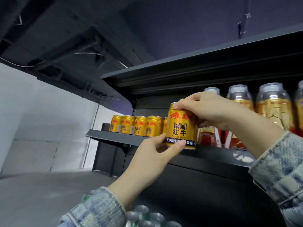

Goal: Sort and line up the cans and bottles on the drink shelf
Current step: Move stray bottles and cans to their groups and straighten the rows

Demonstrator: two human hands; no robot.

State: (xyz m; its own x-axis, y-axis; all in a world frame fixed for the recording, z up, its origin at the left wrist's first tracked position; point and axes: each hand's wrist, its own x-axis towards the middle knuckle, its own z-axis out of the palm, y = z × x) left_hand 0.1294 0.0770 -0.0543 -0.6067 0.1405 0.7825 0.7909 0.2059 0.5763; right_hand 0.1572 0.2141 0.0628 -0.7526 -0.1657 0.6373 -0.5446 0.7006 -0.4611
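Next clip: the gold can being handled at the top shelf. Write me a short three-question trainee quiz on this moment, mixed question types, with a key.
1. True or false: both hands touch the raised gold can.
2. Multiple choice: where does the row of gold cans stand relative to the held one?
A. to its left on the shelf
B. stacked on top of it
C. on the floor
3. Fill in: the clear-capped bottles stand to the ____ of the held can.

Key:
1. True: the left hand holds its base, and the right hand grips its top.
2. A
3. right
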